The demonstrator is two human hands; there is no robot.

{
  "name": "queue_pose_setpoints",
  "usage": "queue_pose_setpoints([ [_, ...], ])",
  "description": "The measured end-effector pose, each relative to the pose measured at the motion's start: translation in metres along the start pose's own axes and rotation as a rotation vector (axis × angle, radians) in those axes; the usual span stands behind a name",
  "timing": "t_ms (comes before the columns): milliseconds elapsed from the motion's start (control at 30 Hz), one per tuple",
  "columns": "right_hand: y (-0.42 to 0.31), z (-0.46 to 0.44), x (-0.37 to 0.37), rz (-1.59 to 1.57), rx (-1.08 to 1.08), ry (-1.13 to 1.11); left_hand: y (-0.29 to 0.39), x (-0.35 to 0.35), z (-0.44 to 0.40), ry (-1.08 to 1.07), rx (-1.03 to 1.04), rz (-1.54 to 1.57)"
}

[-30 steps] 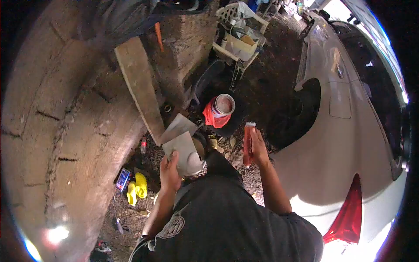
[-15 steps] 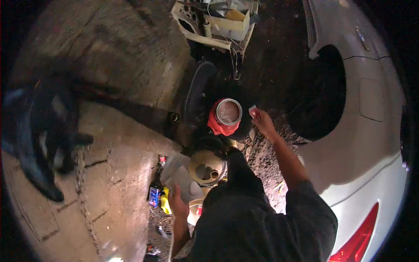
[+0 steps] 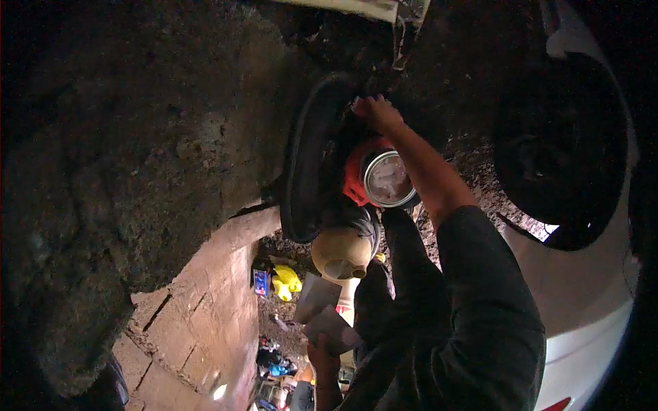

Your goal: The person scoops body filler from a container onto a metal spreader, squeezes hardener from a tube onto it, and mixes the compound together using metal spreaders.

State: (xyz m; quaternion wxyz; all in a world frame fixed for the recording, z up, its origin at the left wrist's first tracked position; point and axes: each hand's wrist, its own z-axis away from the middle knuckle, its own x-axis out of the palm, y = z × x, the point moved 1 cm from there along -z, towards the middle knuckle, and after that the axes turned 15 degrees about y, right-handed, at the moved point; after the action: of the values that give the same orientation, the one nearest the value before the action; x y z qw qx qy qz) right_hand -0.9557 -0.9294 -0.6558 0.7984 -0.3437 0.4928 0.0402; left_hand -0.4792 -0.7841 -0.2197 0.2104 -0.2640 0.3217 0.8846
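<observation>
My left hand (image 3: 323, 357) is closed on the lower edge of a flat grey sheet (image 3: 332, 329) with a paler pinkish patch. Another flat grey piece (image 3: 319, 299) lies just above it in view; I cannot tell whether they touch. My right hand (image 3: 378, 113) reaches past an open can (image 3: 389, 179) of pinkish paste. A small thing with a pale tip (image 3: 356, 104) is pinched in its fingers, its kind unclear. Red plastic (image 3: 355, 171) is around the can, which stands beside a black tyre (image 3: 301, 157). My right forearm passes close over the can's rim.
A rounded tan container (image 3: 337, 251) stands below the tyre. Yellow cloth or plastic (image 3: 286, 281) and a blue box (image 3: 261, 282) lie on the ground. A pale car (image 3: 589, 294) with a dark wheel (image 3: 562, 151) is at the right, a rough wall (image 3: 199, 315) at the left.
My right hand has moved from the right of the can to beyond it, near the tyre. My left hand has moved down and right with the flat sheet. The view has shifted.
</observation>
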Motion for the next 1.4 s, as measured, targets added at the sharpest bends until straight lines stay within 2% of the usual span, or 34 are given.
queue_pose_setpoints([
  [33, -0.020, 0.003, -0.017, 0.081, -0.093, -0.025, 0.007, 0.000, 0.001, -0.014, 0.218, -0.363],
  [67, -0.033, 0.005, -0.025, 0.160, -0.188, -0.047, 0.010, 0.007, 0.001, -0.006, 0.171, -0.288],
  [300, -0.018, -0.004, 0.015, 0.149, -0.073, -0.043, -0.001, 0.011, 0.001, -0.008, -0.128, 0.072],
  [333, -0.019, 0.001, 0.008, 0.134, -0.036, -0.030, -0.001, 0.007, 0.000, -0.034, -0.053, -0.029],
  [400, -0.026, 0.012, -0.016, 0.078, -0.023, 0.042, -0.005, -0.001, -0.003, -0.094, 0.107, -0.227],
  [467, -0.039, 0.033, -0.053, 0.003, -0.074, 0.160, -0.009, -0.007, 0.001, -0.040, 0.033, -0.083],
  [500, -0.058, 0.054, -0.089, -0.148, -0.107, 0.133, -0.013, -0.010, 0.003, -0.014, 0.000, -0.007],
  [567, -0.098, 0.126, -0.170, -0.446, -0.184, 0.082, -0.034, -0.028, -0.007, -0.122, 0.327, -0.392],
  [633, -0.077, 0.199, -0.147, -0.739, -0.105, -0.171, -0.029, -0.035, 0.003, -0.142, 0.436, -0.503],
  [667, -0.100, 0.250, -0.178, -0.988, 0.111, -0.403, 0.000, -0.027, 0.019, -0.117, 0.375, -0.424],
  [700, -0.124, 0.301, -0.210, -1.188, 0.386, -0.595, 0.008, -0.023, 0.028, -0.165, 0.316, -0.267],
  [767, -0.141, 0.383, -0.228, -1.551, 0.566, -0.867, 0.015, -0.020, 0.041, -0.332, 0.190, 0.122],
  [800, -0.155, 0.416, -0.243, -1.649, 0.632, -0.912, 0.011, -0.025, 0.047, -0.454, 0.126, 0.351],
  [867, -0.170, 0.466, -0.261, -1.745, 0.687, -0.957, -0.013, -0.034, 0.042, -0.527, 0.486, 0.227],
  [933, -0.168, 0.502, -0.256, -1.739, 0.677, -0.965, -0.029, -0.047, 0.046, -0.549, 0.414, 0.201],
  [967, -0.164, 0.511, -0.254, -1.705, 0.704, -0.921, -0.037, -0.053, 0.047, -0.560, 0.379, 0.187],
  [1033, -0.160, 0.521, -0.258, -1.691, 0.743, -0.778, -0.026, -0.063, 0.073, -0.566, 0.013, 0.292],
  [1133, -0.169, 0.516, -0.309, -1.823, 0.727, -0.361, -0.013, -0.074, 0.099, -0.595, -0.015, 0.379],
  [1200, -0.123, 0.482, -0.284, -1.813, 0.424, -0.179, -0.023, -0.084, 0.094, -0.563, 0.006, 0.459],
  [1233, -0.106, 0.471, -0.287, -1.783, 0.434, -0.110, -0.032, -0.089, 0.084, -0.546, 0.018, 0.499],
  [1300, -0.076, 0.444, -0.289, -1.664, 0.489, -0.014, -0.058, -0.102, 0.050, -0.643, 0.487, 0.513],
  [1367, -0.055, 0.414, -0.284, -1.479, 0.585, 0.036, -0.042, -0.112, 0.061, -0.453, 0.065, 0.572],
  [1400, -0.052, 0.401, -0.282, -1.430, 0.554, 0.009, -0.049, -0.115, 0.048, -0.297, 0.047, 0.542],
])
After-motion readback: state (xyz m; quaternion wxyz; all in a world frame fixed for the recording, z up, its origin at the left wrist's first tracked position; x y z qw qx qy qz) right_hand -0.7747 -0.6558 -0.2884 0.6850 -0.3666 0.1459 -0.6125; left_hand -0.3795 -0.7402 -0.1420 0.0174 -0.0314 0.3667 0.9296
